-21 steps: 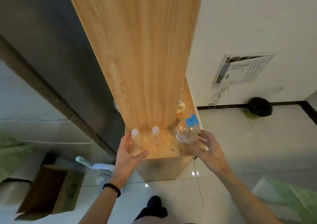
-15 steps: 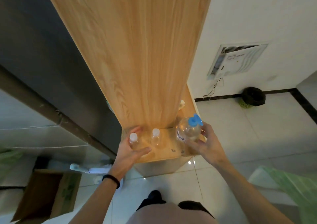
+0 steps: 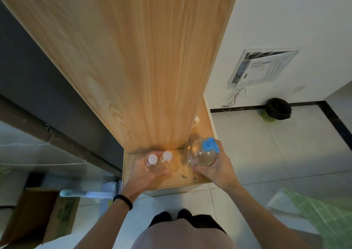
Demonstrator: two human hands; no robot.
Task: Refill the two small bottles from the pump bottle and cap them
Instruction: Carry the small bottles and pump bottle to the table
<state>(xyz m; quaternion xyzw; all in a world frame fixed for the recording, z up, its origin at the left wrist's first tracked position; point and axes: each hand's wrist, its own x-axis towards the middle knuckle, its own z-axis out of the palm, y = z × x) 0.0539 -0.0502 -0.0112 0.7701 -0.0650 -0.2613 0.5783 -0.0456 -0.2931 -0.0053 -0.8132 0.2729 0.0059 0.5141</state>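
Grip status: your left hand [image 3: 146, 174] curls round both small bottles [image 3: 152, 162] on the wooden ledge [image 3: 181, 181] — one grasp likely gathers the pair. Your right hand [image 3: 217, 169] wraps the pump bottle [image 3: 202, 156], upright just beside them, probably for carrying.

Wood shelf [image 3: 182, 180] w/ 2 sm bottles [image 3: 152, 164]

Blurred fingertips [image 3: 158, 152] of left hand [image 3: 145, 174]
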